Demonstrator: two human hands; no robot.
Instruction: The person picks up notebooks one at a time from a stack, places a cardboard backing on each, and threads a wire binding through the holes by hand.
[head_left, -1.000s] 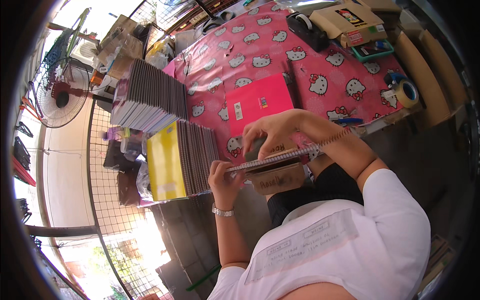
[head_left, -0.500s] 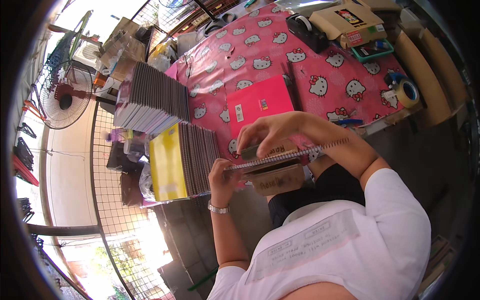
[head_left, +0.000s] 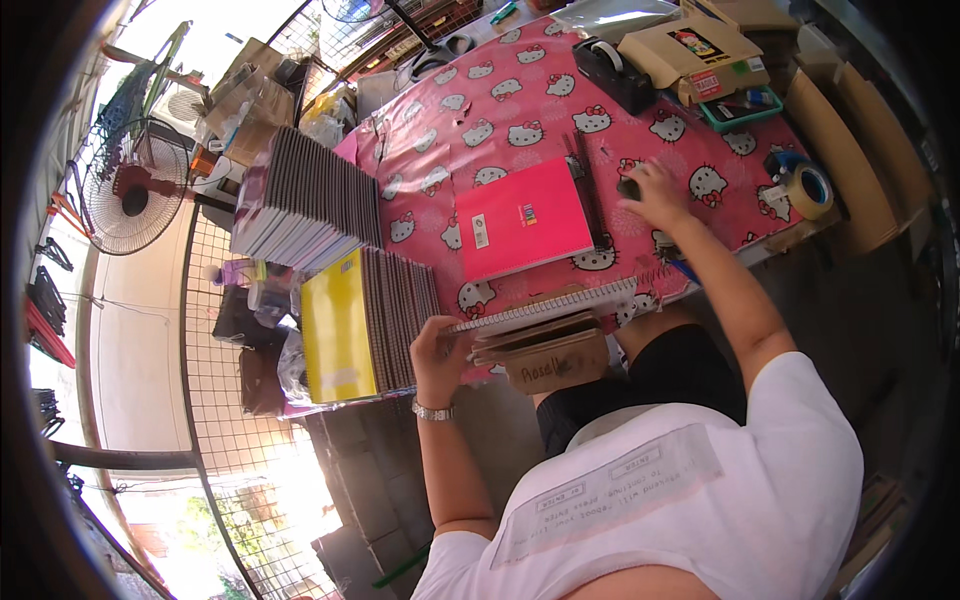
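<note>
While the left hand (head_left: pixel 440 352) grips one end of a spiral notebook (head_left: pixel 545 312) at the desk (head_left: pixel 520 110) edge, the right hand (head_left: pixel 655 195) rests on a small dark thing (head_left: pixel 629 188). That notebook looks light and bendy, lying long side left to right; hold its ends. A pink book (head_left: pixel 522 220) lies nearby.

Stationery stall: stacked notebooks (head_left: pixel 305 200); tape dispenser (head_left: pixel 612 70).
</note>
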